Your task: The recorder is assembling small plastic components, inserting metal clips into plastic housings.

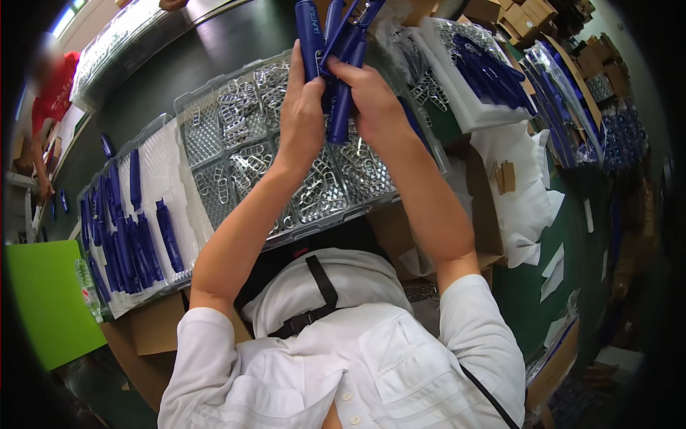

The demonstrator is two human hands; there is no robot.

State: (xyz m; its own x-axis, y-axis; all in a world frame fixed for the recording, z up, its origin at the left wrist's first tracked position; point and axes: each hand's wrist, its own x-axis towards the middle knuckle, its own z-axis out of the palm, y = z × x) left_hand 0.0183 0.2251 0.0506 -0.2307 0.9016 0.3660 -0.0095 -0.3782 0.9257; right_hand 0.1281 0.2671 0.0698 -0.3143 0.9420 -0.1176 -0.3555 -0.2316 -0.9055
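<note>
Parts [309, 43], blue and long, bunched together at top of view, above far side of clear tray [204, 146], upper ends close to frame edge. Left hand [301, 121]: fingers [295, 68] closed on leftmost part, thumb against its lower end. Right hand [371, 100]: fingers gripping rest of bunch, thumb across front, others mostly hidden behind; cannot tell exact count per grip. One tube [339, 118] pointing down between left and right. Below: clear tray, split into compartments, full of loose metal links [246, 168], sparser at left, thicker toward middle and right. Just left of it: white-lined tray [161, 164] with blue tubes [168, 236] in rough rows, mostly lengthwise. At its left end: clear bottle [87, 289], near bright green panel [43, 300]. Carton [161, 325] under near edge. To the right: white foam box [493, 118] holding more blue pieces [479, 57]; nearer, crumpled white sheets [514, 214]. Beyond clear tray: dark, shiny worktop [236, 36]. Far upper left: co-worker [53, 89] in red top, one arm hanging down beside worktop edge.
</note>
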